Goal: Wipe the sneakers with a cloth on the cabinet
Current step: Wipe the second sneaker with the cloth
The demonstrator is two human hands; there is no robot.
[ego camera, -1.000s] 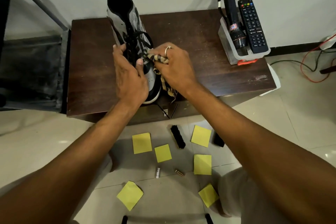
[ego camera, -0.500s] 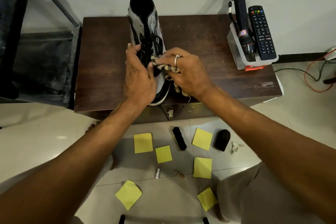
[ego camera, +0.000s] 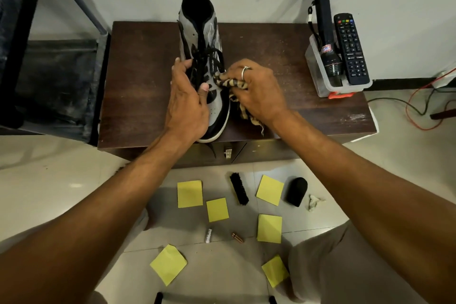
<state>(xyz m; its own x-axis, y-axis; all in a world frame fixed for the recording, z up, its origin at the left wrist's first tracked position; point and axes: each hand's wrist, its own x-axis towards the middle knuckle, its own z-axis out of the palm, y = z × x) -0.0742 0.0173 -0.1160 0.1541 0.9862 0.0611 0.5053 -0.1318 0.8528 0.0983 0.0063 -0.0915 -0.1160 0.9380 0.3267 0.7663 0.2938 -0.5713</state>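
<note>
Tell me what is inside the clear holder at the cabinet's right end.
A black torch and a remote stand side by side in the holder. Whether anything smaller lies at its bottom cannot be told, because those two cover it.

We record a grey-and-black high-top suede sneaker [ego camera: 197,32] with black laces and a white sole edge. The striped crumpled cloth [ego camera: 230,82] shows tan and dark brown bands. The dark brown wooden cabinet top [ego camera: 140,81] carries pale scuffs. The square paper notes [ego camera: 190,194] are yellow. The black slim remote control [ego camera: 351,49] has red, green, yellow and blue buttons.
</note>
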